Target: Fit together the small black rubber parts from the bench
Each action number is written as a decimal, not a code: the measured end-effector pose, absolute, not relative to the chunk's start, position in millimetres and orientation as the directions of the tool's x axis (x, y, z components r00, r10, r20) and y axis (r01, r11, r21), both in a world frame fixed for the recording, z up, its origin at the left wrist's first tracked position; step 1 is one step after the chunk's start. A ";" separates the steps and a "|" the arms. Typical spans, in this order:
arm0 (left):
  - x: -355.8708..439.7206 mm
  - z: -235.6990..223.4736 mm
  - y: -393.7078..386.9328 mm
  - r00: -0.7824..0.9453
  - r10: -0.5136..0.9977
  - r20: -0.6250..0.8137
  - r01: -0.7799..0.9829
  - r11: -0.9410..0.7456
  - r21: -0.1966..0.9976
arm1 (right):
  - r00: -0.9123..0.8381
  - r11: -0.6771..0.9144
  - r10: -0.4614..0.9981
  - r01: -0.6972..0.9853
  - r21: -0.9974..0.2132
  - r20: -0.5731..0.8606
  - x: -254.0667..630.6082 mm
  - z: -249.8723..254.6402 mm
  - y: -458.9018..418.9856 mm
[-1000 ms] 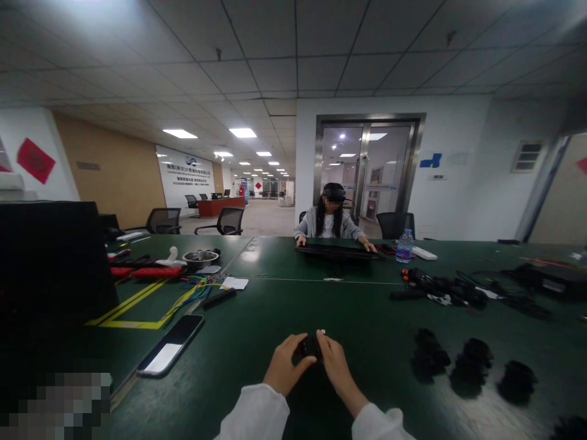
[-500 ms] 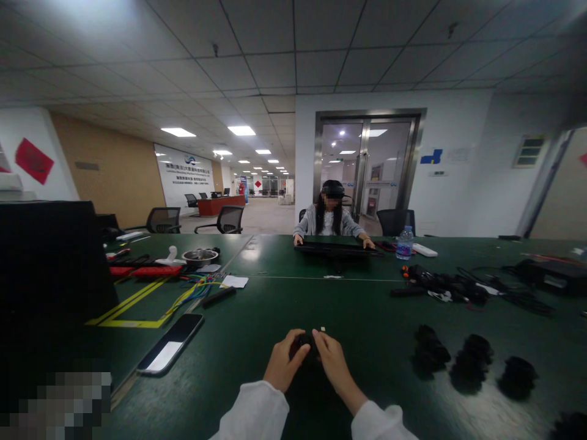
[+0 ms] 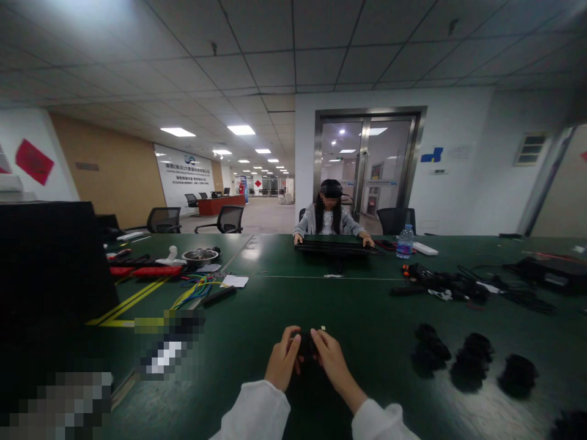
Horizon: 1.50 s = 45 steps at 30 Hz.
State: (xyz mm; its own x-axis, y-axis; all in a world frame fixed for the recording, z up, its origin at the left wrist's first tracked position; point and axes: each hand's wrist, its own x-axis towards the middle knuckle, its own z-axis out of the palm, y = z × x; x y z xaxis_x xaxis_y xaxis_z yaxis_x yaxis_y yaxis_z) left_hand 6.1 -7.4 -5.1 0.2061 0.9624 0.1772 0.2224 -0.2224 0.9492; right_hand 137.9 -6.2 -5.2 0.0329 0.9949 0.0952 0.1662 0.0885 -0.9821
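Between my two hands, just above the green table (image 3: 257, 324), is a small black part (image 3: 306, 345) whose exact kind I cannot make out. My left hand (image 3: 282, 357) is closed on its left side, thumb along the near face. From the right, my right hand (image 3: 331, 357) grips it with fingers and thumb. Most of the part is covered by my fingers. A tiny pale piece (image 3: 323, 328) lies just beyond my right fingertips. Several dark parts stand to the right, among them one lone black part (image 3: 518, 374).
Across the table a person (image 3: 329, 214) holds a flat black panel (image 3: 337, 248). A water bottle (image 3: 405, 242) and tangled black cables (image 3: 444, 286) lie back right. On the left are a black monitor (image 3: 50, 263), a metal bowl (image 3: 200, 256), coloured wires (image 3: 195, 292) and a blurred-out phone (image 3: 167, 351).
My left fingers and thumb have shifted round the black part, the thumb now more upright. My right hand stays nearly in place. The person opposite has tilted the panel slightly.
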 end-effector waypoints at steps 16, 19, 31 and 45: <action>3.1 -8.7 -7.7 0.282 0.812 0.510 0.394 -0.583 0.711 | 0.117 0.016 0.993 -0.039 -0.999 0.012 139.1 -4.3 -4.4; 4.0 -5.7 -9.1 0.281 0.789 0.547 0.440 -0.612 0.657 | 0.136 0.033 0.990 -0.035 -0.999 0.028 138.2 -7.1 -2.4; 3.9 -7.1 -6.6 0.272 0.780 0.564 0.447 -0.621 0.644 | 0.138 0.021 0.990 -0.040 -0.999 0.016 137.4 -2.4 -4.6; 2.0 -5.2 -10.0 0.263 0.816 0.516 0.423 -0.578 0.698 | 0.122 0.022 0.992 -0.043 -0.999 0.016 139.4 -4.1 -4.2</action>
State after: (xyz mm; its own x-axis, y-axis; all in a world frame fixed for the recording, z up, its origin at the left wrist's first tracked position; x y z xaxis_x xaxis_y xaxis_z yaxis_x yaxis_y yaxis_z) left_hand 2.0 -10.0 -5.2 0.2629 0.8156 0.5155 0.4228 -0.5776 0.6983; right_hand 139.4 -4.2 -4.1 0.1217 0.9924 0.0163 -0.0426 0.0216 -0.9989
